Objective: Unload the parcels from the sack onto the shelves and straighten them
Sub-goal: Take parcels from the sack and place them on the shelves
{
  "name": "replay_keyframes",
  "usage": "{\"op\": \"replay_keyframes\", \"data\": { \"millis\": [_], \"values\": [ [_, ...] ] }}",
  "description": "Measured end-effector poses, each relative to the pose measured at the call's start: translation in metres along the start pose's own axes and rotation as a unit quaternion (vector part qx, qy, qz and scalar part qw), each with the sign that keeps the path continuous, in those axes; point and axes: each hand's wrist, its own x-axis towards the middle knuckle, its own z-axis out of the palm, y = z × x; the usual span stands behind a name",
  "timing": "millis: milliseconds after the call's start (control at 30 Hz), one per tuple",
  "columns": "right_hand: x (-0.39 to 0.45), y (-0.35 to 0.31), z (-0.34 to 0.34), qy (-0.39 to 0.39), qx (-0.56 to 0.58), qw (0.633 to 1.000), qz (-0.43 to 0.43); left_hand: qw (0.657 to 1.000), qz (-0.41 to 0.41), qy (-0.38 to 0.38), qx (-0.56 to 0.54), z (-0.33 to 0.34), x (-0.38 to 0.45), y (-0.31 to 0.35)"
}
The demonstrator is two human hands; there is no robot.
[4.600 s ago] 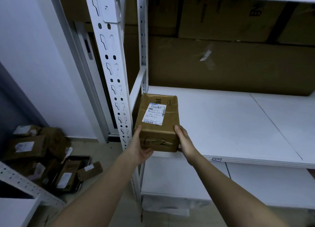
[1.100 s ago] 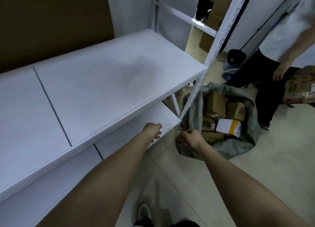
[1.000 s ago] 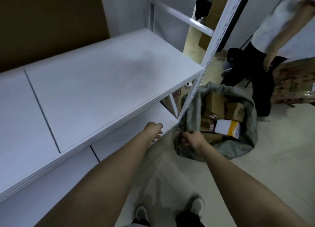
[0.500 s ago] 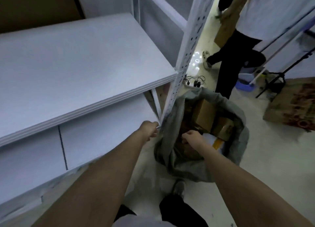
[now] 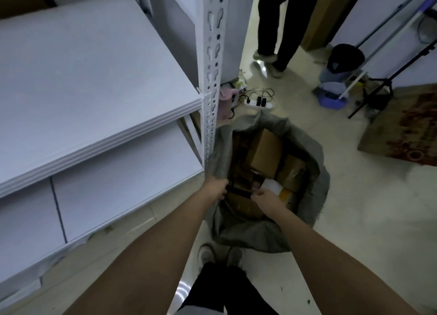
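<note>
The soft cloth sack [image 5: 248, 232] on the floor is plain grey. Inside it, the rectangular cardboard parcels [image 5: 266, 152] are brown, and one flat parcel [image 5: 272, 186] shows white with a yellow-orange band beside it. The flat metal shelves [image 5: 94, 83] and their perforated upright post [image 5: 211, 83] are white. The floor [image 5: 366, 220] is pale cream. A low plastic tub [image 5: 331, 99] is blue, a power strip [image 5: 259, 104] white with black plugs, and a flattened carton [image 5: 406, 128] brown with dark red print.
</note>
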Motion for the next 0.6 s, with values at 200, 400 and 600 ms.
{"op": "replay_keyframes", "data": {
  "millis": [200,400,600],
  "values": [
    [0.013,0.044,-0.001,-0.007,-0.025,1.0,0.01,0.998,-0.036,-0.027,0.043,0.045,0.038,-0.015],
    [0.06,0.061,-0.045,0.075,-0.07,0.995,-0.004,0.997,-0.052,-0.04,0.037,0.101,0.082,-0.01],
    [0.146,0.072,-0.092,0.153,-0.167,0.97,-0.089,0.999,-0.042,-0.024,-0.025,0.173,0.151,0.009]
  ]
}}
